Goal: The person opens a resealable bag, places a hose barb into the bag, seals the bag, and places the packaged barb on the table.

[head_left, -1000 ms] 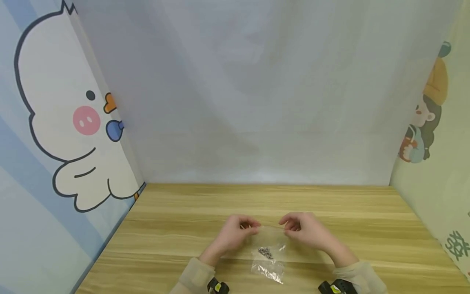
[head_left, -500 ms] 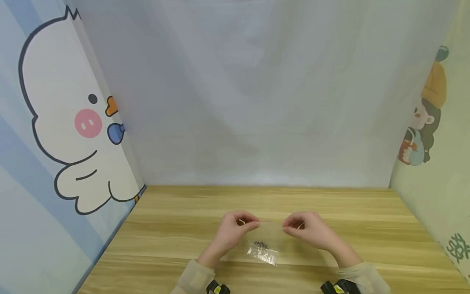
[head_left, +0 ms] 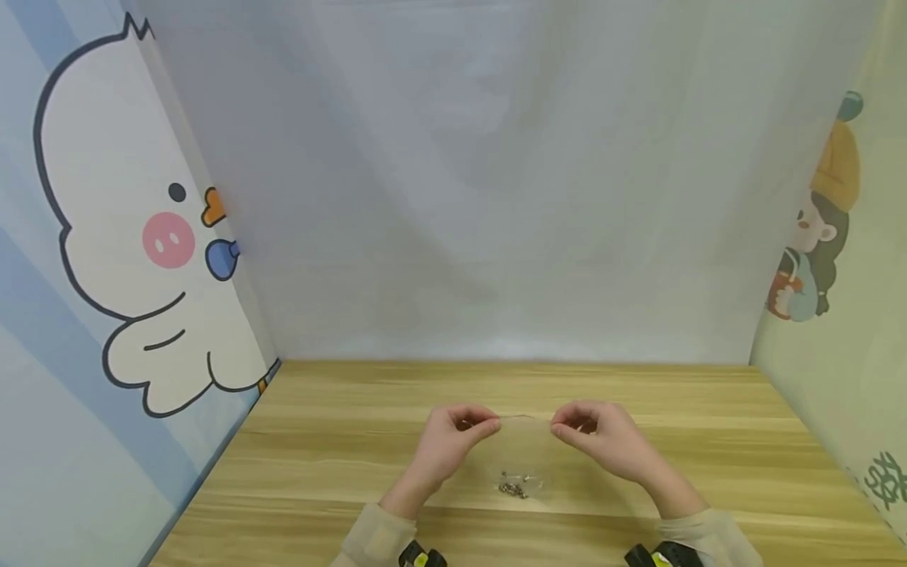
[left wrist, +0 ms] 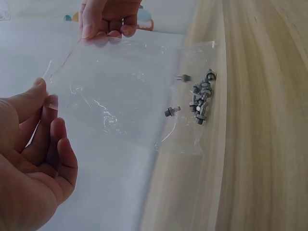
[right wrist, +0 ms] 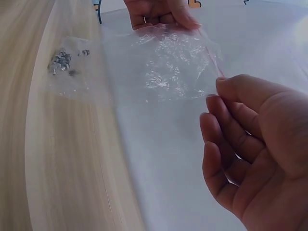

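Note:
A clear plastic zip bag (left wrist: 120, 91) with a thin red line along its mouth hangs stretched between both hands. My left hand (head_left: 449, 445) pinches one top corner between thumb and index finger, the other fingers loosely curled. At the opposite corner my right hand (head_left: 605, 441) pinches the same edge in a like grip. Small metal screws (left wrist: 202, 98) with wide collars are bunched along the bag's bottom, with a couple lying a little apart from the bunch. In the right wrist view the film (right wrist: 173, 62) is wrinkled and catches the light.
Below the bag is a wood-grain table (head_left: 326, 441). A pale grey sheet (head_left: 496, 197) stands behind it. Cartoon-printed panels flank it, a white bird (head_left: 106, 213) on the left and a figure in an orange hat (head_left: 815, 228) on the right.
Both hands have risen slightly. The bag's bottom has swung away from the person, so the bag now hangs more upright. The right fingers have drawn together at its corner.

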The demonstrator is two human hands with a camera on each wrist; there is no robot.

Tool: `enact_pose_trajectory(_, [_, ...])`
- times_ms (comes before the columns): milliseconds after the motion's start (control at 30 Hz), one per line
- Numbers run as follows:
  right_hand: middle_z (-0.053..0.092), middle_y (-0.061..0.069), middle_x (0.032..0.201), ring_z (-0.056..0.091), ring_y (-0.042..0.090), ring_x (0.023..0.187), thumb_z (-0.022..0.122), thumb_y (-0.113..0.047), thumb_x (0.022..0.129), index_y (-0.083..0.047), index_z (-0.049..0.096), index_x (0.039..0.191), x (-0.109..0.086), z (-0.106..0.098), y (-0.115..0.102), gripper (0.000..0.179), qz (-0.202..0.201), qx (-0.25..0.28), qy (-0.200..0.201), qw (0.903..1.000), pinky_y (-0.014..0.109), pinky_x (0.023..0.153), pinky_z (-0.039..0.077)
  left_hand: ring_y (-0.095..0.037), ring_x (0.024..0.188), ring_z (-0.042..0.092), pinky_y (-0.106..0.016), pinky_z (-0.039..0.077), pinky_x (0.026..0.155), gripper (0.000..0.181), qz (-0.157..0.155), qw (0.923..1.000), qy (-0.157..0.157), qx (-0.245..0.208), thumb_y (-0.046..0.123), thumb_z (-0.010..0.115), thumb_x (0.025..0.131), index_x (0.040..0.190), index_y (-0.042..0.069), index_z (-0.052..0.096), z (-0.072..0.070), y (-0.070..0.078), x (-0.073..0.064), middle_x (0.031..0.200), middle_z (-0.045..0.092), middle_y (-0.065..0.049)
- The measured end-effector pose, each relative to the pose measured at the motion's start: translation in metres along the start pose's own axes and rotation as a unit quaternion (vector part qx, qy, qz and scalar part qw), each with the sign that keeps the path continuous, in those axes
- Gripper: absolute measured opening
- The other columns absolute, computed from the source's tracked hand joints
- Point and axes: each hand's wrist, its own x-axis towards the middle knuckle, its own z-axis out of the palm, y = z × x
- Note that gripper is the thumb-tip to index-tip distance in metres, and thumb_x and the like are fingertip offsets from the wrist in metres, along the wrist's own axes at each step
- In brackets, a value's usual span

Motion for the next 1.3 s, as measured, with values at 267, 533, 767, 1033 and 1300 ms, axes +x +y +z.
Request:
enact_pose_trajectory(267, [0.075,-0.007,0.095,0.068,0.010,0.086,0.075,-0.028,0.103,-0.018,0.077,0.104,-0.003,0.000,0.000,0.010,0.012,0.016,0.028,0.9994,0.030,0.077,0.058,-0.018,0.091,0.067,-0.026,0.054,0.078,0.015,0.014,0.9997,-0.007,-0.018,0.022,0.080,0.098,0.105,0.008,0.081,0.001,0.008,-0.003,0.099,0.076,-0.001])
enact_pose_trajectory(533, [0.076,0.005,0.099,0.068,0.010,0.088,0.074,-0.024,0.104,-0.011,0.076,0.107,-0.004,0.000,0.001,0.013,0.006,0.022,0.030,0.9993,0.030,0.080,0.058,-0.018,0.092,0.065,-0.025,0.051,0.075,0.015,0.024,0.9996,-0.014,0.002,0.021,0.074,0.103,0.110,0.010,0.081,-0.001,0.010,-0.004,0.103,0.076,0.000])
enact_pose_trajectory(767, [0.076,0.003,0.096,0.068,0.009,0.086,0.075,-0.020,0.103,-0.011,0.077,0.105,-0.002,0.003,0.001,0.009,-0.010,0.008,0.044,0.9990,0.029,0.077,0.058,-0.017,0.089,0.065,-0.025,0.052,0.075,0.012,0.027,0.9996,0.001,0.012,0.019,0.074,0.103,0.107,0.010,0.081,0.000,0.012,-0.005,0.101,0.076,0.001])
enact_pose_trajectory(1033, [0.075,-0.005,0.091,0.067,0.007,0.083,0.075,-0.013,0.101,-0.015,0.076,0.100,-0.003,0.004,-0.001,0.003,-0.033,0.000,0.063,0.9975,0.029,0.073,0.058,-0.018,0.093,0.065,-0.027,0.054,0.078,0.017,0.037,0.9991,-0.012,0.019,0.023,0.076,0.102,0.113,0.010,0.080,0.001,0.012,-0.005,0.102,0.074,0.000])
enact_pose_trajectory(1300, [0.076,-0.001,0.093,0.068,0.008,0.084,0.076,-0.019,0.102,-0.014,0.077,0.101,-0.002,0.003,0.000,0.006,-0.030,0.000,0.060,0.9978,0.029,0.073,0.058,-0.019,0.093,0.067,-0.029,0.054,0.078,0.023,0.036,0.9979,-0.039,0.038,0.028,0.074,0.103,0.112,0.007,0.081,0.002,0.011,-0.005,0.104,0.076,0.001])
